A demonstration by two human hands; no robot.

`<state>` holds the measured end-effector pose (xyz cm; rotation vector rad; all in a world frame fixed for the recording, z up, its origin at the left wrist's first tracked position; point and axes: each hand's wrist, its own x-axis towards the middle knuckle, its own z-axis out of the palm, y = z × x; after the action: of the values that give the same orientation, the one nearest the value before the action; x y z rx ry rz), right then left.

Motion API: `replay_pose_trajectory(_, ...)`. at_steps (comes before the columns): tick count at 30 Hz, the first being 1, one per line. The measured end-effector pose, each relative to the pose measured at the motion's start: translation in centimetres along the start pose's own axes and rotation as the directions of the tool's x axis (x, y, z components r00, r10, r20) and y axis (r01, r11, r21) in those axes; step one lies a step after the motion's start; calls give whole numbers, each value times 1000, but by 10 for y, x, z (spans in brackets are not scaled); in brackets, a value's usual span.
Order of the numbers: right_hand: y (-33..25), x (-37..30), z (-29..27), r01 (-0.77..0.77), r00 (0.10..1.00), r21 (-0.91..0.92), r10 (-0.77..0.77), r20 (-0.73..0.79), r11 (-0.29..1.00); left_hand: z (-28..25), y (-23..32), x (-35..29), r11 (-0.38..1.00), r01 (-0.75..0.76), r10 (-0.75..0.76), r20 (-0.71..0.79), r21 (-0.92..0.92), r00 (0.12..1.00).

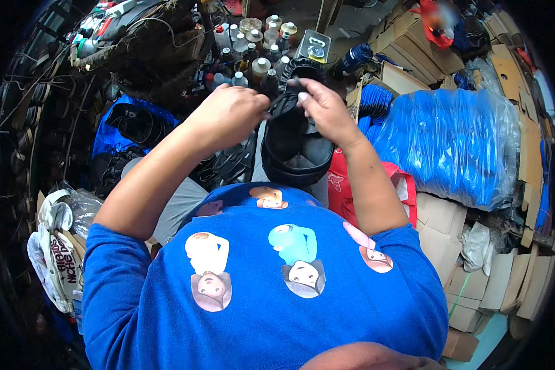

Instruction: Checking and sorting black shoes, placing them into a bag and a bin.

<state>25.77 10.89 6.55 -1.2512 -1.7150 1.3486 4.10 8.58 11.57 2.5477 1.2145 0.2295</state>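
Black open-topped item [297, 169] sits on the near side of the bottle cluster [261, 65]. Nearer than that cluster, the left hand [235, 111] curls its fingers beside a black strap [282, 106], grip impossible to tell, while the right hand [327, 113], right of it, pinches the strap narrowly; a plastic-wrapped blue bundle [447, 145] lies further right.

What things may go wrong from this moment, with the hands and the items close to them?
1. The black strip could slip: the left hand and right hand appear to hold it only by the fingers.
2. The bottles stand crowded just beyond the hands, so a forward swing might knock one into its neighbours.
3. The black open-topped item sits near the legs and might shift if they move.
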Motion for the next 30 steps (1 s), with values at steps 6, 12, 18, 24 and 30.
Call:
replay_pose_trajectory(6, -19, -12, 12, 250, 968, -471, -230, 100, 846, -14, 37, 18, 916, -381, 388, -29, 128, 921)
replay_pose_trajectory(12, -27, -20, 11, 256, 967, -484, -216, 138, 837, -4, 45, 16, 922, -377, 380, -22, 92, 925)
replay_pose_trajectory(18, -1, -14, 10, 364, 930, -465, -338, 141, 807, -13, 31, 33, 919, -349, 358, -20, 182, 933)
replay_pose_trajectory(24, -8, -4, -11, -169, 984, 406, 130, 121, 898, -16, -11, 69, 994, -79, 105, -590, 70, 800)
replay_pose_trajectory(30, -11, 7, -22, -254, 958, 577, 117, 263, 776, 13, -12, 52, 931, -164, 65, -292, -326, 954)
